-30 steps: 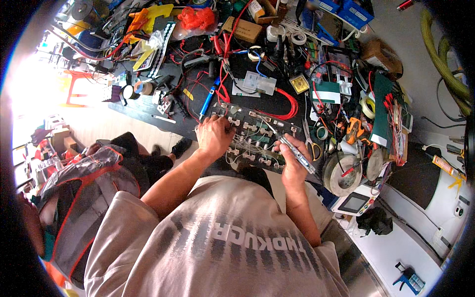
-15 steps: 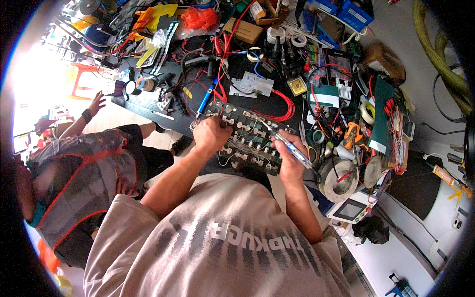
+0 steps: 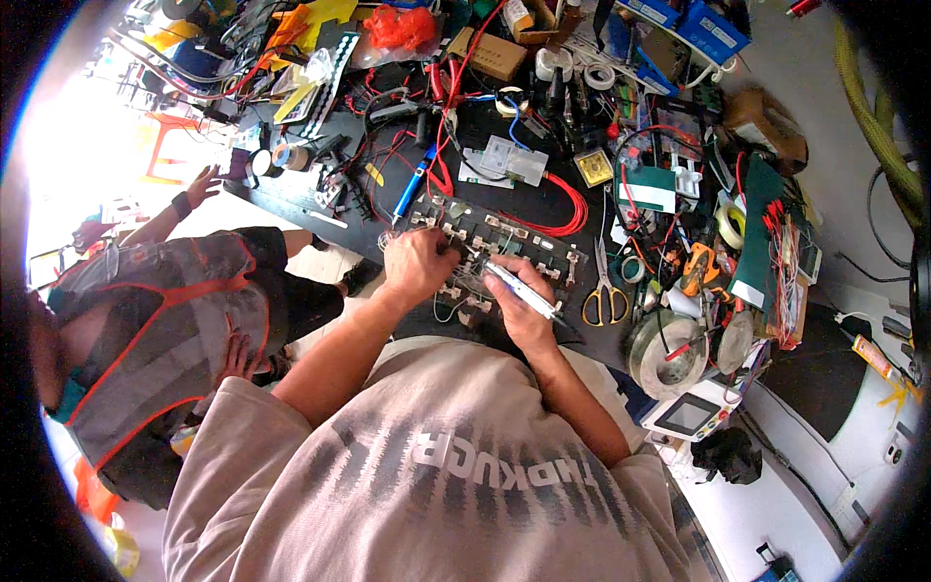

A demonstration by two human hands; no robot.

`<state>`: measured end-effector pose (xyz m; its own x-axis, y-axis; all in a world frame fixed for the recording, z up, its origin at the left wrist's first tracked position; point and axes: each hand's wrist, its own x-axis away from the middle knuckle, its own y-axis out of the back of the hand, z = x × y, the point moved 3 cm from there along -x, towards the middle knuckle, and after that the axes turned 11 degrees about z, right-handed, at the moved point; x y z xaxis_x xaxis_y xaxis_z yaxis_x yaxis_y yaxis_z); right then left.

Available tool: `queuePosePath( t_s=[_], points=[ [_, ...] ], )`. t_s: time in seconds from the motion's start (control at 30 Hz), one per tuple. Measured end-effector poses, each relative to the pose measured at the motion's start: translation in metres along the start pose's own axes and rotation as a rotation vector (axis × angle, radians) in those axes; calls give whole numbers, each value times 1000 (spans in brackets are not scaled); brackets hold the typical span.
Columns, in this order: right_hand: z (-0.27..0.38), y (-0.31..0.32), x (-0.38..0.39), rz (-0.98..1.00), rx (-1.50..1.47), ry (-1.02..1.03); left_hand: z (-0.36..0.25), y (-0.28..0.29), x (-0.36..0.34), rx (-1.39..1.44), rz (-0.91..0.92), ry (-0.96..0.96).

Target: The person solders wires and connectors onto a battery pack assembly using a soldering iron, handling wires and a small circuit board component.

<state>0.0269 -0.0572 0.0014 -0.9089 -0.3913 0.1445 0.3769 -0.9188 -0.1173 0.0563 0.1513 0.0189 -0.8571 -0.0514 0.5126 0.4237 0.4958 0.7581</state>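
R hand (image 3: 527,306) is moving leftward since prev. frame, gripping pen tool (image 3: 524,288) over wired board (image 3: 539,242) on bench (image 3: 539,200), near L hand (image 3: 417,266) (grip unclear), probably needing steady tip.

Red wire (image 3: 580,202), scissors (image 3: 603,272) and tape (image 3: 722,223) crowding a black bench (image 3: 533,201) show a workshop.

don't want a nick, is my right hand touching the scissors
Apart: the head view shows a dark gap between the right hand and the scissors.

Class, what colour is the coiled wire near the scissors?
The coiled wire is red, clearest in the head view.
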Motion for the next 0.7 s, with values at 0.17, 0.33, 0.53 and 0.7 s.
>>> queuePosePath(
  t_s=[0.17, 0.33, 0.53, 0.7],
  points=[
    [3, -3, -1, -22, 32, -5, -1, 1, 3, 11, -36, -36],
    [2, -3, -3, -27, 58, 33, -1, 1, 4, 37, -60, -69],
    [3, -6, -2, -51, 70, 37, 3, -2, 6, 2, -99, -116],
    [15, 1, 2, -92, 35, 17, 12, -2, 7, 101, -136, -132]
  ],
)
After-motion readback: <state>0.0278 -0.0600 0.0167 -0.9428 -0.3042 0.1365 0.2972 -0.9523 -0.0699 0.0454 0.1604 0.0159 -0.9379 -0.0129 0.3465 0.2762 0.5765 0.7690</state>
